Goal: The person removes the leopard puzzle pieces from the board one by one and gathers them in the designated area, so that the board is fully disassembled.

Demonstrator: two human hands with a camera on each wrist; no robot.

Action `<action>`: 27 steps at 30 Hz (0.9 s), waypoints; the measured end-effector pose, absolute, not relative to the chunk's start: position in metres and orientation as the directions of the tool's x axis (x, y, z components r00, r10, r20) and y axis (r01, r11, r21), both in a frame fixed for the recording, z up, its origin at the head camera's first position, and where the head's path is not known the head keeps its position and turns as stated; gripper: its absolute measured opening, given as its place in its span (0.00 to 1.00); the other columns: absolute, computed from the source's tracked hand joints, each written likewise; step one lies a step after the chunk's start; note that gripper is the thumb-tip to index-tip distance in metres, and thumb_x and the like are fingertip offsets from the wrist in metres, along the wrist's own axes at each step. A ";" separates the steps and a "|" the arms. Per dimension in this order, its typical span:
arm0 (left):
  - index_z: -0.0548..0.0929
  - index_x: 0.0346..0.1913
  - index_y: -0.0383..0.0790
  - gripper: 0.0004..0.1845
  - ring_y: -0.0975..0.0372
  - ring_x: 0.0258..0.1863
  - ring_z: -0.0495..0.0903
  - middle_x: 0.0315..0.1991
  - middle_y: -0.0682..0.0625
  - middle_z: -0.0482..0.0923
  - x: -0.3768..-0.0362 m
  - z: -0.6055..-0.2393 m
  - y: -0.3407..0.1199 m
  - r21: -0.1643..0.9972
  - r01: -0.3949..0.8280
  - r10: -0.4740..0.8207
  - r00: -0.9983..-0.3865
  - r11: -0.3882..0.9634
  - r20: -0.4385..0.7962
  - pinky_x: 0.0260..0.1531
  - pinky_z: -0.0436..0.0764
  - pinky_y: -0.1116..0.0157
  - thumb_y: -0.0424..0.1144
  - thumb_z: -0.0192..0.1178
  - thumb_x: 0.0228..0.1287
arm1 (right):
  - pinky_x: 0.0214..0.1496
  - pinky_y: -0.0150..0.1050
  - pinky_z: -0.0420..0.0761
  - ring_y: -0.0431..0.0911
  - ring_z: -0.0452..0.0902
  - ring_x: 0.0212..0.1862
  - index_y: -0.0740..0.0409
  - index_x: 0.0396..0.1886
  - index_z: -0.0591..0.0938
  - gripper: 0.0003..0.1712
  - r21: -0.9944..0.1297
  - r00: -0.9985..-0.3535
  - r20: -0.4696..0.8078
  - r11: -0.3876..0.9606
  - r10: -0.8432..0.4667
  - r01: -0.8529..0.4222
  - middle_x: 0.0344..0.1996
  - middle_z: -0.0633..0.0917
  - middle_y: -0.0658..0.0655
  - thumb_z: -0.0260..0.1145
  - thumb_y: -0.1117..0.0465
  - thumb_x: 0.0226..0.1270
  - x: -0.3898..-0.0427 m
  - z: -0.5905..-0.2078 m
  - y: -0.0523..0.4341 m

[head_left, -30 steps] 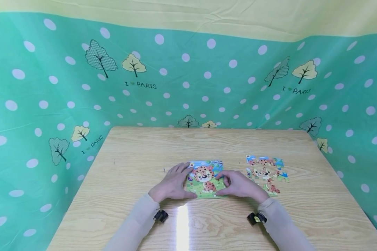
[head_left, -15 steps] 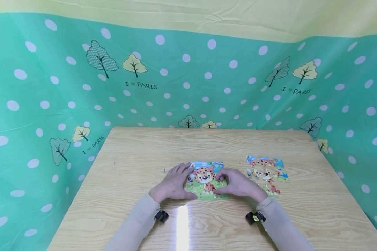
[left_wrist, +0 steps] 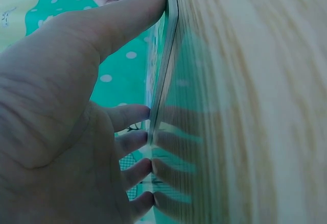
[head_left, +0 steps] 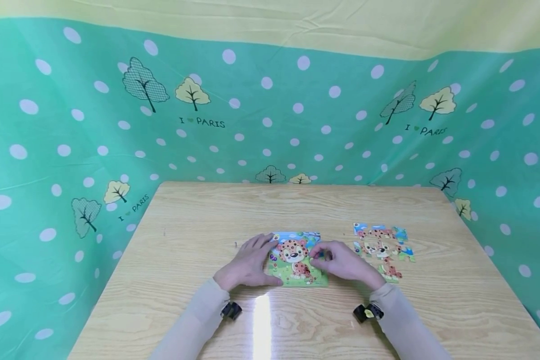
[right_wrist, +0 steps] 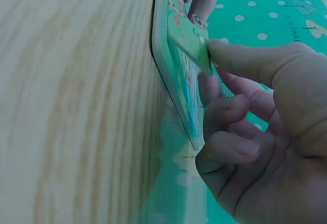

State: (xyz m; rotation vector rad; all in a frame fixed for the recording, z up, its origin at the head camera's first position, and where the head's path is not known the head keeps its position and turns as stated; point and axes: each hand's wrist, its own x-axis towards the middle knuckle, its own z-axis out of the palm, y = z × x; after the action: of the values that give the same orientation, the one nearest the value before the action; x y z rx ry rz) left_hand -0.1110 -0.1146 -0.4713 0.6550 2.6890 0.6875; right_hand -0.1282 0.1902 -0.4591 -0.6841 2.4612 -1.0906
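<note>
L hand (head_left: 247, 264) flat, steadying puzzle board (head_left: 297, 260); R hand (head_left: 344, 263) pinches piece (right_wrist: 191, 44), mid-lift — prob needs clean pull next.

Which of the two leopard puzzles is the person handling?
The assembled puzzle between the left hand and right hand; the loose pieces lie apart, untouched.

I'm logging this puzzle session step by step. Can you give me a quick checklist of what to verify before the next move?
1. Left hand steadies the puzzle board at its left edge: ok.
2. Right hand pinches a puzzle piece, one edge lifted off the board: ok.
3. Board lies flat on the table: ok.
4. Loose pieces lie apart to the right, away from both hands: ok.
5. Piece sits over its proper slot: cannot tell.
</note>
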 end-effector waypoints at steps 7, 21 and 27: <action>0.60 0.85 0.43 0.61 0.41 0.86 0.49 0.88 0.44 0.51 -0.111 -0.471 -0.113 0.506 0.360 0.495 -0.854 0.784 -0.160 0.85 0.52 0.38 0.67 0.76 0.54 | 0.40 0.32 0.81 0.39 0.79 0.39 0.51 0.47 0.88 0.06 -0.758 -0.820 -0.108 0.580 -0.562 -0.298 0.39 0.87 0.47 0.69 0.55 0.77 -0.129 -0.460 0.191; 0.61 0.85 0.43 0.60 0.41 0.86 0.49 0.88 0.44 0.50 -0.111 -0.471 -0.114 0.513 0.357 0.497 -0.853 0.780 -0.162 0.85 0.51 0.38 0.66 0.76 0.55 | 0.41 0.33 0.82 0.41 0.80 0.39 0.48 0.47 0.88 0.06 -0.774 -0.837 -0.115 0.576 -0.535 -0.262 0.39 0.87 0.46 0.68 0.55 0.79 -0.130 -0.460 0.194; 0.60 0.85 0.43 0.60 0.41 0.86 0.49 0.88 0.44 0.50 -0.111 -0.472 -0.115 0.514 0.359 0.498 -0.852 0.779 -0.159 0.85 0.50 0.38 0.66 0.76 0.55 | 0.39 0.33 0.82 0.43 0.81 0.38 0.52 0.49 0.88 0.09 -0.787 -0.848 -0.109 0.567 -0.518 -0.245 0.41 0.88 0.49 0.67 0.54 0.79 -0.131 -0.457 0.205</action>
State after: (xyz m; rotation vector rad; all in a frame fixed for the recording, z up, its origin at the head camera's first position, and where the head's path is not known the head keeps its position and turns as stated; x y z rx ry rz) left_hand -0.1110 -0.1148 -0.4717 0.6627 2.6855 0.6922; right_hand -0.1313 0.2050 -0.4567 -0.6248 2.4750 -1.1684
